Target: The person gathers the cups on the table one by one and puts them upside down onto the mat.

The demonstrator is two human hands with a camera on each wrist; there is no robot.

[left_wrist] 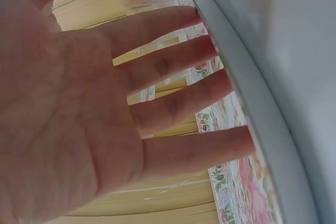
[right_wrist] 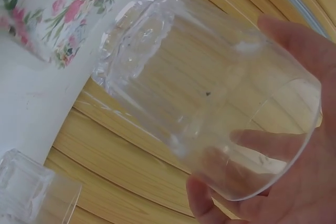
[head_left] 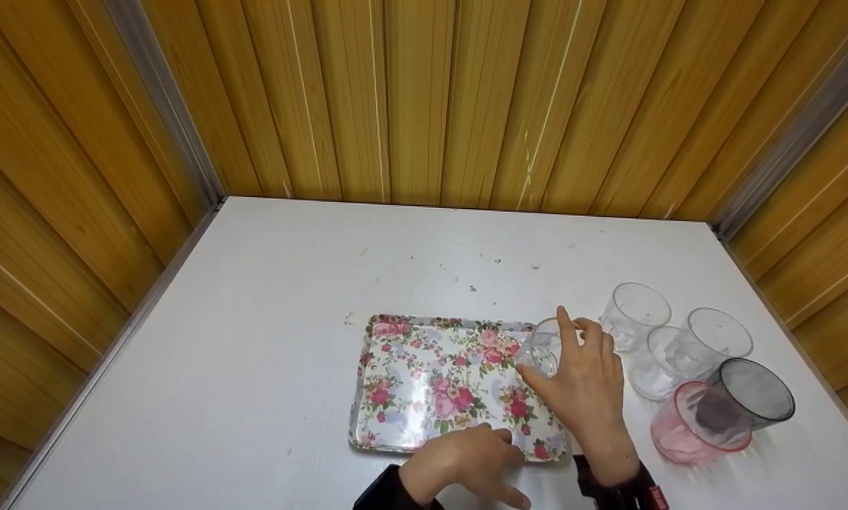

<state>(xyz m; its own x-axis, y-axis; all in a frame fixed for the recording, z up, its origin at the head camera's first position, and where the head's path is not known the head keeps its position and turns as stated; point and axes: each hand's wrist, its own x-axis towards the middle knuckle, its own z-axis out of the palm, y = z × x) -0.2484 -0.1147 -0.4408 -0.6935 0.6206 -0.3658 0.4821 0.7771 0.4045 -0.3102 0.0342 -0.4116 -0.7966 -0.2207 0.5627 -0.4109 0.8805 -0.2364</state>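
My right hand [head_left: 588,386] grips a clear drinking glass [head_left: 539,358] around its side, thumb on one side and fingers on the other. The glass overlaps the far right corner of a flower-patterned tray [head_left: 424,372] in the head view. Seen from the right wrist, the glass [right_wrist: 199,82] has a thick, faceted base that points toward the tray. My left hand [head_left: 470,459] is at the tray's near edge with nothing in its grasp. In the left wrist view its fingers are spread and straight, fingertips right at the tray's pale rim [left_wrist: 265,98].
To the right stand three more clear glasses, the farthest glass [head_left: 636,315] behind the others. Nearer are a grey glass [head_left: 756,389] and a pink glass [head_left: 700,425], close together. Yellow wood-look panels [head_left: 416,106] wall in the white table [head_left: 218,354].
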